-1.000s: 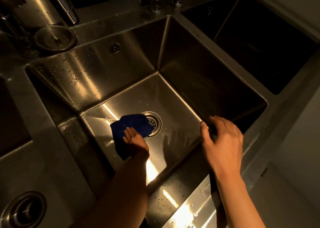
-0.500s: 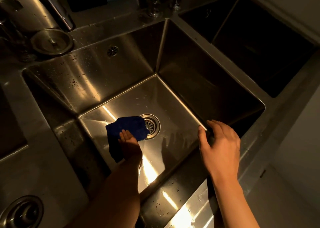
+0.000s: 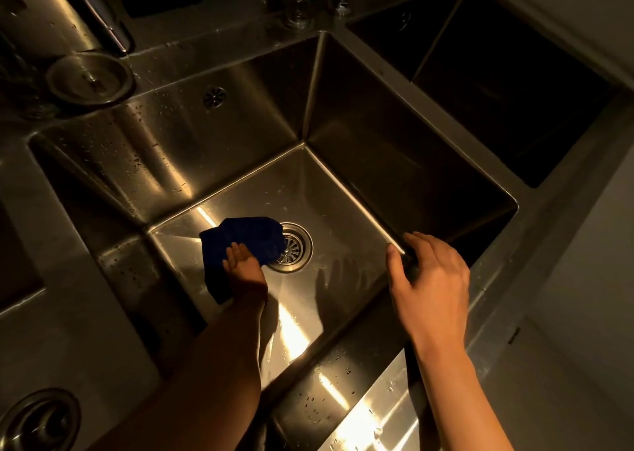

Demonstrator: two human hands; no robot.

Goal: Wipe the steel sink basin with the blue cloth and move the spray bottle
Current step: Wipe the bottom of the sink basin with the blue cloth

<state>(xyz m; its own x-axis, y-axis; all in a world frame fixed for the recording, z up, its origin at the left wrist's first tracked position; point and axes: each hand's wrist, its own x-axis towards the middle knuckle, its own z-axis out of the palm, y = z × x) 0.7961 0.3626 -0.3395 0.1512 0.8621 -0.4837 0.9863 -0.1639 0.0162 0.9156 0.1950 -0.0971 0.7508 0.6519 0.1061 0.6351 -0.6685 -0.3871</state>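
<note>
1. Your left hand point(image 3: 243, 264) reached down into the square stainless-steel sink basin point(image 3: 404, 162), palm down, fingers flat and together, pressing on the crumpled dark-blue cloth point(image 3: 240, 241) rather than gripping it.
2. Your right hand point(image 3: 430, 280) hovered above the basin's near right rim, fingers spread and loosely curled, holding nothing.
3. The cloth lay on the basin floor, its right edge touching the round slotted steel drain point(image 3: 295, 248); its long axis ran from near-left to far-right.
</note>
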